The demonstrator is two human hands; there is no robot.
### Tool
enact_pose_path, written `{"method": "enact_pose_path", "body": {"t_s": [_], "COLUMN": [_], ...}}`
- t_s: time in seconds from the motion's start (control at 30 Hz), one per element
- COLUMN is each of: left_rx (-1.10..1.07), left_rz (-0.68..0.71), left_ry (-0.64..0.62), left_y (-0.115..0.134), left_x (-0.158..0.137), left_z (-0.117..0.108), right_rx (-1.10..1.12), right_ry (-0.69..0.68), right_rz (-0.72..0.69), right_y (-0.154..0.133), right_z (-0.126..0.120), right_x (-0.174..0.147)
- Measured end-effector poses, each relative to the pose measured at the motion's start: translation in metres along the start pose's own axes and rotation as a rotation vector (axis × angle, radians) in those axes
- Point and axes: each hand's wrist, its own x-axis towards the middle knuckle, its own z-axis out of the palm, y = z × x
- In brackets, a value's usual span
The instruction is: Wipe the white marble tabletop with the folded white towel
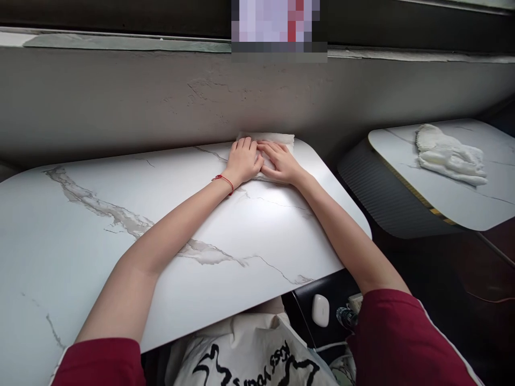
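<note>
A thin white sheet, like a paper towel or wipe [286, 139], lies at the far edge of a white marble-patterned tabletop [277, 236], close to the wall. Flat on its left part rests my left hand [242, 161], fingers stretched forward, a red string bracelet on the wrist. Beside it my right hand [282, 162] lies palm down on the same sheet, fingers spread and pointing left. The two hands nearly touch at the thumbs. Most of the sheet is hidden beneath them.
A grey wall [132, 102] runs behind the table. At right, a second marble-patterned table [454, 206] bears a crumpled white cloth [450, 155]. Below the near edge, a white earbud case [321, 310] sits on a black surface next to a bottle [345, 317].
</note>
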Motion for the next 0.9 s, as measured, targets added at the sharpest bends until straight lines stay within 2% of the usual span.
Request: {"method": "enact_pose_path", "body": {"t_s": [0.3, 0.5, 0.63, 0.9], "left_rx": [-0.008, -0.021, -0.022, 0.012], "left_rz": [0.029, 0.111, 0.185, 0.287], "left_ry": [-0.01, -0.029, -0.06, -0.119], "left_y": [0.004, 0.016, 0.036, 0.092], "left_x": [-0.009, -0.023, -0.036, -0.073], "left_z": [-0.003, -0.006, -0.008, -0.007], "right_rx": [-0.056, -0.045, -0.042, -0.103], "right_ry": [0.005, 0.015, 0.02, 0.061], "right_rz": [0.037, 0.07, 0.096, 0.15], "right_y": [-0.011, -0.024, -0.038, -0.071], "right_z": [0.002, 0.001, -0.008, -0.027], "right_x": [-0.01, -0.041, -0.075, -0.146]}}
